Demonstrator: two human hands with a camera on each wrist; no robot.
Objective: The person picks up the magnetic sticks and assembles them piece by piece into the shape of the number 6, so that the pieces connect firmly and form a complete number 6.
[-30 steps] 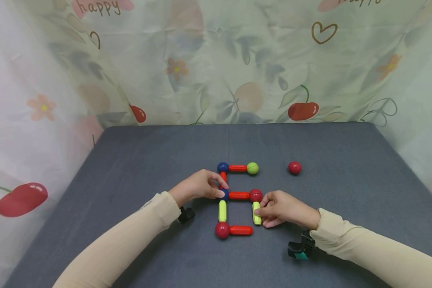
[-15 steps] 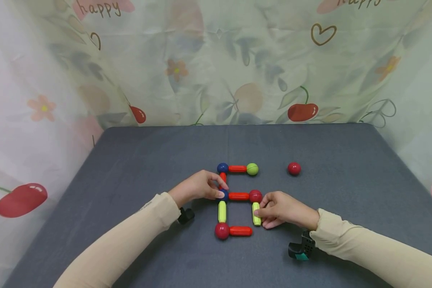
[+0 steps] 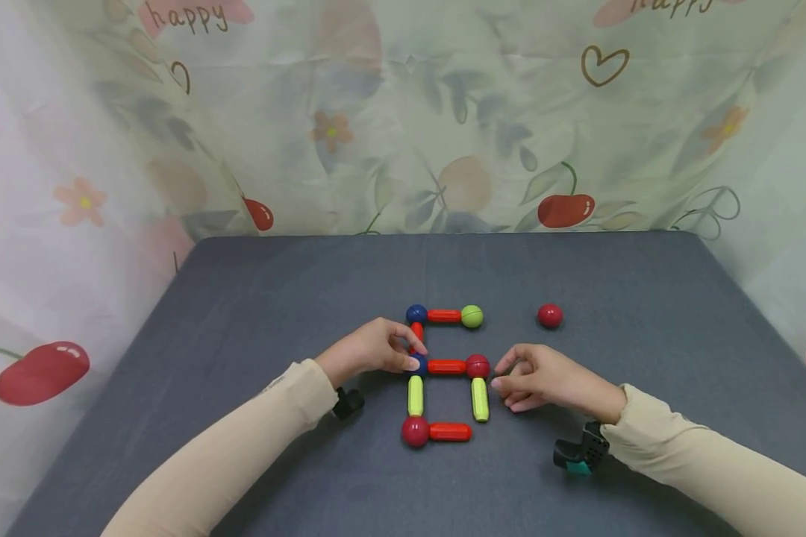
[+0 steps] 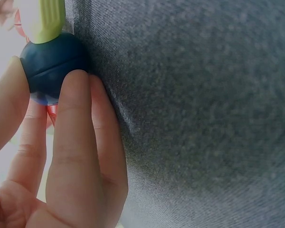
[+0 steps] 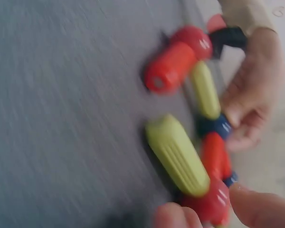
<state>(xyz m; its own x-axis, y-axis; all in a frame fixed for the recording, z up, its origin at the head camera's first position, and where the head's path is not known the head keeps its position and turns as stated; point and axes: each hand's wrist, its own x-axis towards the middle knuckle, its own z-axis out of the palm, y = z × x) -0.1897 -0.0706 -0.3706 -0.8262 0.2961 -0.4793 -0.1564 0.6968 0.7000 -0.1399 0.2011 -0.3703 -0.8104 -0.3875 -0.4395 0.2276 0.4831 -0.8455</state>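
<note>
In the head view, my left hand (image 3: 375, 348) pinches a blue ball (image 4: 50, 59) at the left middle of a figure of magnetic rods and balls. A red rod (image 3: 446, 367) runs from that ball to a red ball (image 3: 478, 366). From the red ball, a yellow-green rod (image 3: 480, 400) points toward the near edge, its near end touching nothing. Just right of it, my right hand (image 3: 544, 382) hovers with loosely bent fingers and nothing between them. Another yellow-green rod (image 3: 415, 397) joins the blue ball to a near red ball (image 3: 415, 432), which bears a red rod (image 3: 451, 432).
Farther back, a second blue ball (image 3: 416, 315) carries a red rod (image 3: 444, 316) ending in a green ball (image 3: 472, 316). A loose red ball (image 3: 550, 315) lies to the right on the dark grey table (image 3: 295, 276). Patterned cloth (image 3: 403, 112) hangs behind.
My right hand has let go of the right yellow-green rod and moved slightly right and away from it. The left hand keeps its hold on the blue ball.
</note>
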